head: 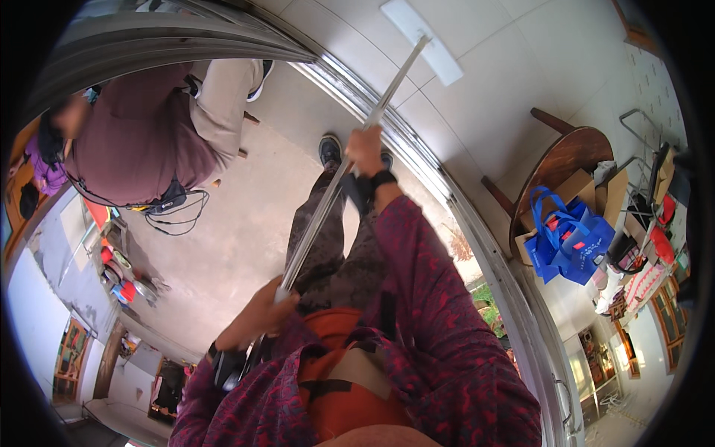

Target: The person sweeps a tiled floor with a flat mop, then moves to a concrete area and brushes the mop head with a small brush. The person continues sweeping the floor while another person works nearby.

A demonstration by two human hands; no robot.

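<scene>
A flat mop with a metal pole point(318, 226) runs slantwise across my body, over the metal door track. My right hand point(366, 151) grips the pole about midway, just on the near side of the track. Lower down, at waist height, my left hand point(260, 314) is wrapped around the pole's near part. The white rectangular mop head point(422, 42) lies on the pale tiled floor point(491, 61) beyond the track. My dark shoes point(330, 150) stand on the concrete floor point(229, 223).
The metal sliding-door track point(385, 131) crosses beyond my feet. At left sits a person in a maroon top point(145, 139), cables point(179, 215) behind them. On the right, blue bags point(570, 240) and cardboard boxes point(578, 190) rest by a round wooden table point(558, 153).
</scene>
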